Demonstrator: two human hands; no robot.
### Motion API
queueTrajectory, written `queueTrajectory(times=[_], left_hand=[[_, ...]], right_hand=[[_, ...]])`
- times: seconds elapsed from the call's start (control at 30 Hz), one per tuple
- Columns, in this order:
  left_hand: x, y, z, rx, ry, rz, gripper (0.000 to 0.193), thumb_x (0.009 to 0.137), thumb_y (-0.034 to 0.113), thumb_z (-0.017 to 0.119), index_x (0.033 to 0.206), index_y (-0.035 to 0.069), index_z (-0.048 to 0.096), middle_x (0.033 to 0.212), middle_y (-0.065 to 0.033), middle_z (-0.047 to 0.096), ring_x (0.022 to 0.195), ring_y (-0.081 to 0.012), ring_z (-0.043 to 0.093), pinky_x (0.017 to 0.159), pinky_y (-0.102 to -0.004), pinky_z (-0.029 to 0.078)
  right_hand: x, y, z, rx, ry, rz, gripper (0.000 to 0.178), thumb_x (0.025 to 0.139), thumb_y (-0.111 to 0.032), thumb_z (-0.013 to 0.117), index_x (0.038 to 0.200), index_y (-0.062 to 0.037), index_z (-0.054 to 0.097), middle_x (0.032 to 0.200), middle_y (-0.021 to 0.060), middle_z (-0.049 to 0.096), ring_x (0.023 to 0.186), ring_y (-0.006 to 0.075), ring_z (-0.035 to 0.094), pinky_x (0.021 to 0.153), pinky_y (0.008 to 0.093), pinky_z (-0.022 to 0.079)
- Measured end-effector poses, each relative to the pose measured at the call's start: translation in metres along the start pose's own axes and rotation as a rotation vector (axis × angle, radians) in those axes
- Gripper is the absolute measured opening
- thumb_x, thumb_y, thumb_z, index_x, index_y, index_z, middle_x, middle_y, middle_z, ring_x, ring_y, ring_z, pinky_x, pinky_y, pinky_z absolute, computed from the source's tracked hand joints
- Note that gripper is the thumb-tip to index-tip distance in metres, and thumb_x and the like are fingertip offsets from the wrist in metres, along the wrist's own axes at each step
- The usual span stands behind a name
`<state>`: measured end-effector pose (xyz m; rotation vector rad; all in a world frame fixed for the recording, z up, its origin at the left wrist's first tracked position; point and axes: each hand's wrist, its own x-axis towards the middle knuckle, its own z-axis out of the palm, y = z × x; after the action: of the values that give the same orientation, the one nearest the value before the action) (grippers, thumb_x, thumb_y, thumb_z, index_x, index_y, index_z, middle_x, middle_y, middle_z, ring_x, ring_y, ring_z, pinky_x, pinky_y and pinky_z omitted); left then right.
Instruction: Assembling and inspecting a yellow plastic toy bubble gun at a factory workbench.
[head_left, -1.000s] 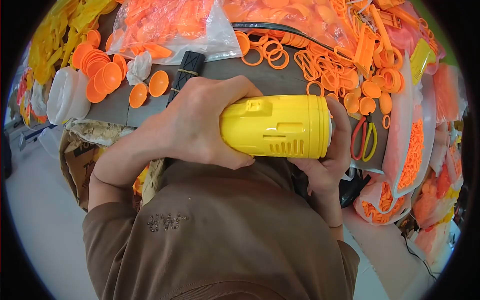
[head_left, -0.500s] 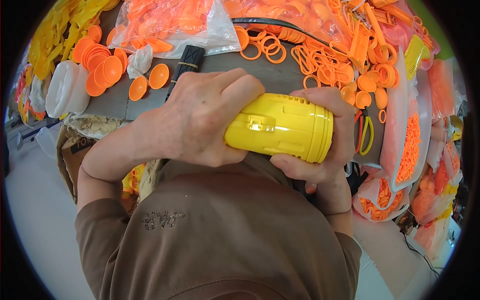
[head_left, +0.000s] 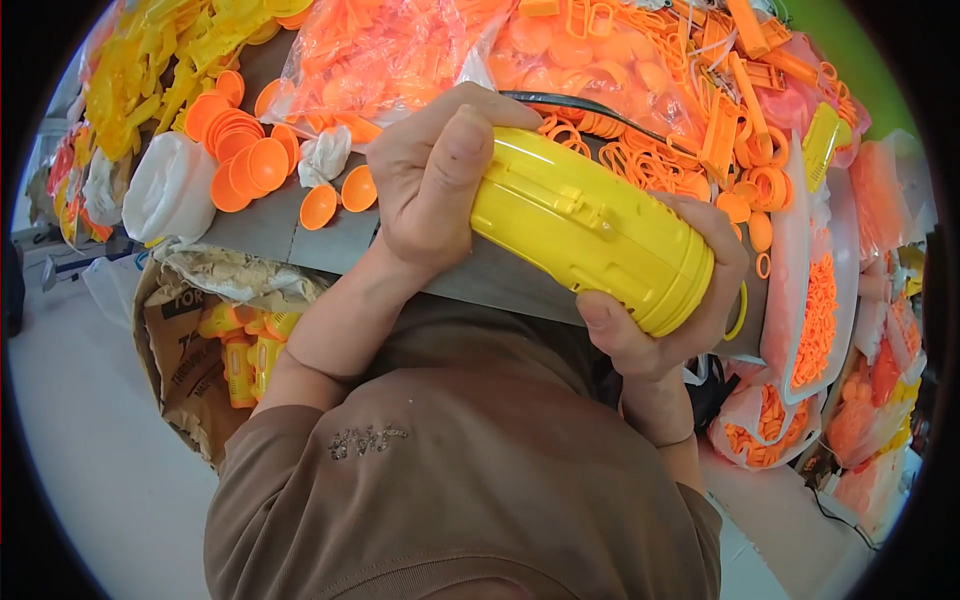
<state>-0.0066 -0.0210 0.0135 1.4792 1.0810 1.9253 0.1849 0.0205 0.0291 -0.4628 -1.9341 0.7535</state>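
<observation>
A yellow plastic cylindrical housing (head_left: 590,225) with moulded ribs and a small raised tab on its side is held slantwise above the work table. My left hand (head_left: 430,175) is closed round its upper left end, the thumb pointing up along it. At the stepped rim on the lower right, my right hand (head_left: 690,300) grips it with thumb and fingers. Both end faces of the housing are hidden by the hands or turned away.
On the grey table (head_left: 330,245) lie orange discs (head_left: 240,165), orange rings (head_left: 565,135) and a clear bag of orange parts (head_left: 400,50). A white tray (head_left: 850,270) of small orange pieces stands at right. A cardboard box (head_left: 185,370) holding yellow-and-orange parts sits at lower left.
The housing has tilted, its right end lower, and more of its length shows. My left hand has risen and turned thumb-up; my right hand has shifted right and down with the rim.
</observation>
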Motion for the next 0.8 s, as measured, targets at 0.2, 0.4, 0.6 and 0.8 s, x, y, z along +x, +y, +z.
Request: queueTrajectory(times=[0.2,0.4,0.6,0.8], left_hand=[[0.012,-0.005,-0.006,0.094,-0.125,-0.251,0.045,0.087,0.041,0.059,0.102,-0.001,0.061,0.080,-0.0065,0.062,0.075,-0.0140,0.059,0.069,-0.0263,0.046],[0.036,0.012,0.007,0.166,-0.483,-0.221,0.089,0.054,0.039,0.086,0.122,-0.004,0.048,0.119,-0.0132,0.056,0.106,-0.0239,0.057,0.092,-0.0350,0.044],[0.014,-0.005,-0.032,-0.388,-0.183,-0.452,0.081,0.057,0.026,0.073,0.125,-0.004,0.042,0.113,-0.0208,0.054,0.097,-0.0315,0.060,0.086,-0.0410,0.050],[-0.004,-0.007,-0.036,-0.424,-0.059,-0.465,0.077,0.060,0.032,0.068,0.125,0.000,0.042,0.108,-0.0193,0.054,0.093,-0.0315,0.059,0.081,-0.0409,0.051]], right_hand=[[0.042,-0.013,-0.023,0.033,-0.228,0.475,0.063,0.065,-0.019,0.077,0.117,-0.0005,0.045,0.104,0.0133,0.052,0.094,0.0187,0.055,0.082,0.0317,0.046],[0.096,-0.028,-0.017,-0.144,-0.718,0.390,0.094,0.075,-0.032,0.075,0.141,-0.0037,0.015,0.133,0.0157,0.039,0.122,0.0354,0.043,0.097,0.0357,0.041],[0.046,0.001,-0.033,-0.038,-0.141,0.199,0.074,0.068,-0.029,0.072,0.130,-0.0015,0.042,0.101,0.0058,0.054,0.085,0.0152,0.056,0.076,0.0289,0.045],[-0.022,0.024,-0.001,0.557,-0.342,0.556,0.070,0.085,-0.052,0.055,0.126,0.0030,0.041,0.097,0.0050,0.054,0.077,0.0104,0.051,0.065,0.0215,0.041]])
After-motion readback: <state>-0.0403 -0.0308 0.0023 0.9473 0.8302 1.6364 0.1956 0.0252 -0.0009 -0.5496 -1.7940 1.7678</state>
